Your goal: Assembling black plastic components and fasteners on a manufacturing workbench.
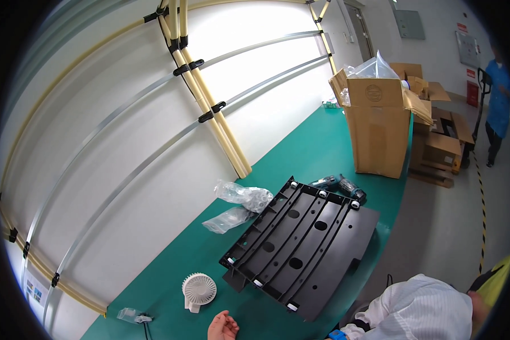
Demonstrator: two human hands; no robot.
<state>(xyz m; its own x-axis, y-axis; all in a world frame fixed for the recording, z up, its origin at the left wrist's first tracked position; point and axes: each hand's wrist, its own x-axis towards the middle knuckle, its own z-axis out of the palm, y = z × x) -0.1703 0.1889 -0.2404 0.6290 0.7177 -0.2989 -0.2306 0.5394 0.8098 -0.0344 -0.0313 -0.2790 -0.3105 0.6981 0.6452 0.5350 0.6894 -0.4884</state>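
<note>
At the lower edge my left hand (pixel 223 327) shows with its fingers loosely curled, and nothing can be seen in it. Just above it a small white handheld fan (pixel 199 290) lies on the green table. To the right rests a large black ribbed plastic panel (pixel 300 243) with round holes and small white rollers along two opposite edges. My right hand does not show. A white sleeve (pixel 419 309) with a blue wristband (pixel 338 335) enters at the lower right; its hand is cut off, and whose arm it is I cannot tell.
Clear plastic bags (pixel 241 201) and two cordless power drivers (pixel 348 187) lie beyond the panel on the green table (pixel 289 156). A tall cardboard box (pixel 377 127) stands at the far end. A small bagged cable (pixel 135 316) lies front left. A person in blue (pixel 498 96) stands back right.
</note>
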